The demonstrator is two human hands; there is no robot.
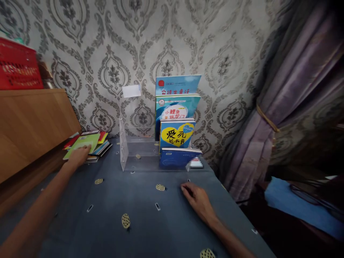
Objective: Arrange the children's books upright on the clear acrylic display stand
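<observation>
On the left, my left hand (79, 156) has its fingers bent over the near right part of a light green book (88, 140), which lies on top of a stack of books (103, 147). My right hand (197, 198) rests on the blue cloth in front of the rack, fingers curled together with nothing visible in them. A clear acrylic stepped rack (142, 163) stands against the wall. Its right side holds upright books in tiers: a light blue book (177, 82), a teal book (174, 107), a blue book with a yellow heart (177, 134) and a dark blue book (174, 159).
A patterned blue cloth (139, 200) covers the table. At the left stands a wooden cabinet (37, 122) with a red basket (20, 66) on it. A purple curtain (249, 143) hangs at the right, near glasses (303, 193) on a blue cloth item (285, 199).
</observation>
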